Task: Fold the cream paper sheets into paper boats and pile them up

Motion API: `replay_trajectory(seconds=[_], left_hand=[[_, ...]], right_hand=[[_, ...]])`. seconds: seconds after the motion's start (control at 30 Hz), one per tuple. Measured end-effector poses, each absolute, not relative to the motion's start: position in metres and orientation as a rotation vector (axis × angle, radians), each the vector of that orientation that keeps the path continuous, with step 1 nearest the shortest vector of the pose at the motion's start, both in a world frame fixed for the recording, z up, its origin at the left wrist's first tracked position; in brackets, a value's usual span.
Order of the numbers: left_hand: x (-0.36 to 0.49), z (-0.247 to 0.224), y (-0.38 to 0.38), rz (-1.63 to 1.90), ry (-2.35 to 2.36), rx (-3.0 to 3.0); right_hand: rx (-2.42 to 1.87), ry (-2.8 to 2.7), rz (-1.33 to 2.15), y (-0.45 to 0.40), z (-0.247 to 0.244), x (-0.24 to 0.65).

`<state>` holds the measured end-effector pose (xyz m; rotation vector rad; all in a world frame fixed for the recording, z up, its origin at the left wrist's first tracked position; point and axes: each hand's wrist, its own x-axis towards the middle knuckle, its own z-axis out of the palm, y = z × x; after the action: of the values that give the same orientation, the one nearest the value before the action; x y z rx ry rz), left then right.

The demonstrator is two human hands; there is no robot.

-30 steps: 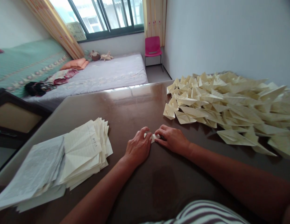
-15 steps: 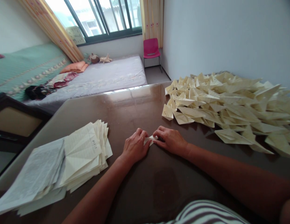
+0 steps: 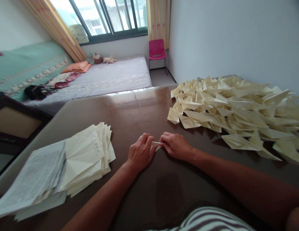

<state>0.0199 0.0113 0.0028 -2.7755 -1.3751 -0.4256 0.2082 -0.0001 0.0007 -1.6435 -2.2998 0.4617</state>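
Observation:
Between my two hands is a small piece of folded paper (image 3: 157, 146), cream-coloured and mostly covered by fingers. My left hand (image 3: 141, 150) pinches its left end, fingers curled over the top. At the other end my right hand (image 3: 176, 146) grips it between thumb and fingertips. A narrow upper edge and a pale corner of the paper show in the gap. To the left lies a stack of creased cream sheets (image 3: 84, 154), overlapping a stack of greyish printed sheets (image 3: 40, 175). A large heap of folded paper boats (image 3: 226, 106) covers the right side.
The brown glossy table (image 3: 137, 112) has a far edge near a bed (image 3: 122, 73). A pink chair (image 3: 157, 49) stands by the window wall. At the left is a dark wooden chair or cabinet panel (image 3: 16, 123).
The fingers have shifted slightly on the folded paper, and its upper edge now shows as a thin line between my hands. Both hands still hold it.

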Motion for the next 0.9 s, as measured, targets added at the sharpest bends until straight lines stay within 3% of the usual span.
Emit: replay_trajectory(seconds=[0.2,0.33,0.67,0.77,0.9], left_hand=[[0.016,0.0,0.0,-0.398,-1.046,-2.762],[0.009,-0.004,0.003,-0.39,-1.087,-2.774],[0.001,-0.007,0.004,-0.409,-1.157,-2.884],[0.001,-0.007,0.008,-0.473,-1.178,-2.921],[-0.008,-0.004,0.017,-0.546,-1.261,-2.943]], right_hand=[[-1.663,-2.099,0.523,0.014,-0.003,0.22],[-1.731,-2.145,0.505,0.018,-0.001,0.229],[-1.861,-2.539,0.035,0.01,0.016,0.223],[-1.694,-2.529,-0.139,0.008,0.019,0.216],[-1.323,-2.667,0.069,0.008,0.009,0.208]])
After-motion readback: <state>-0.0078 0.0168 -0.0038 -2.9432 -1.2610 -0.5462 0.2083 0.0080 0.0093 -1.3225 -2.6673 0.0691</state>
